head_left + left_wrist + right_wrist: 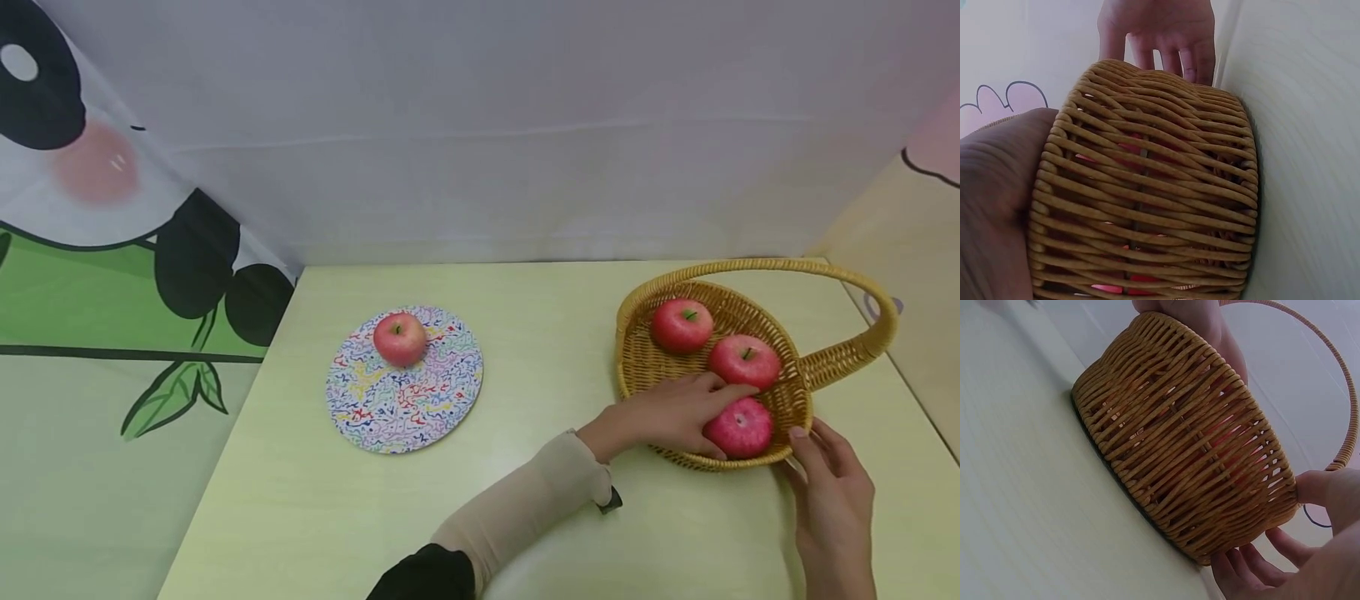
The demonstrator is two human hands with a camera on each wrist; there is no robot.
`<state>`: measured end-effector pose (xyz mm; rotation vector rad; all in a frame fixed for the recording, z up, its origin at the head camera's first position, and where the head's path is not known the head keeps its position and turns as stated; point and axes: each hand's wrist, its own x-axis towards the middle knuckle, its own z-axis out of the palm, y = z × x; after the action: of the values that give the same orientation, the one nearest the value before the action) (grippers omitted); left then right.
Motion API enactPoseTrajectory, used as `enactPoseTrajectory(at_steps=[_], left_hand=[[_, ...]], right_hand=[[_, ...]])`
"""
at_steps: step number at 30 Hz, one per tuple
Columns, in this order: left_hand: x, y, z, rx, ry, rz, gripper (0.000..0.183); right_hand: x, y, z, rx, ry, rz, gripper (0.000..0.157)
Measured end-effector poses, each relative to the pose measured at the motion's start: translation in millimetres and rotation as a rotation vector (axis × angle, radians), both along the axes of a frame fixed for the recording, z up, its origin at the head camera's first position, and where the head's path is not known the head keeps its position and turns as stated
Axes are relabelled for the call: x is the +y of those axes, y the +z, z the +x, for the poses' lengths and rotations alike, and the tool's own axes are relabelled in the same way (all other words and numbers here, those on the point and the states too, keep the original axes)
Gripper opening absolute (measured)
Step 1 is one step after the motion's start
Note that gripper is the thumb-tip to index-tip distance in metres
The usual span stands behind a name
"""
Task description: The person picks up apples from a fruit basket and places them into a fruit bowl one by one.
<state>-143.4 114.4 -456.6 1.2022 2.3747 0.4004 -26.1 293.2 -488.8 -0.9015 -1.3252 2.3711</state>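
A wicker basket (pixel 637 375) with a tall arched handle holds three red apples. My left hand (pixel 678 414) reaches over its near-left rim. Its thumb and fingers straddle the nearest apple (pixel 742 429), which has its blossom end up. Just behind are a middle apple (pixel 746 362) close by the fingers and a far apple (pixel 681 325), both stem up. My right hand (pixel 836 487) grips the basket at its near-right side, thumb at the rim and fingers against the outer wall. In the right wrist view, the right fingers (pixel 1250 569) show against the basket's lower side.
To the left, a round plate-like board (pixel 405 408) with a colourful squiggle pattern bears a single apple (pixel 400 339). Both lie on a pale yellow table (pixel 540 333). Behind it hangs a light cloth (pixel 487 167), with a printed cartoon cloth at left.
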Motion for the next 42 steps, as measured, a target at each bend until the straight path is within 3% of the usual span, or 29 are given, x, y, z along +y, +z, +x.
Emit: enactPoseTrajectory(at_steps=[22, 33, 42], left_hand=[[-1.8, 0.6, 1.2, -0.045, 0.032, 0.09, 0.089], [-5.6, 7.1, 3.5, -0.02, 0.064, 0.124, 0.093], [-10.3, 13.4, 7.1, -0.022, 0.072, 0.151, 0.092]], right_hand=[[3.1, -5.0, -0.8, -0.03, 0.007, 0.033, 0.031], [2.0, -4.8, 0.1, 0.003, 0.009, 0.034, 0.028], [2.0, -5.4, 0.1, -0.029, 0.01, 0.035, 0.031]])
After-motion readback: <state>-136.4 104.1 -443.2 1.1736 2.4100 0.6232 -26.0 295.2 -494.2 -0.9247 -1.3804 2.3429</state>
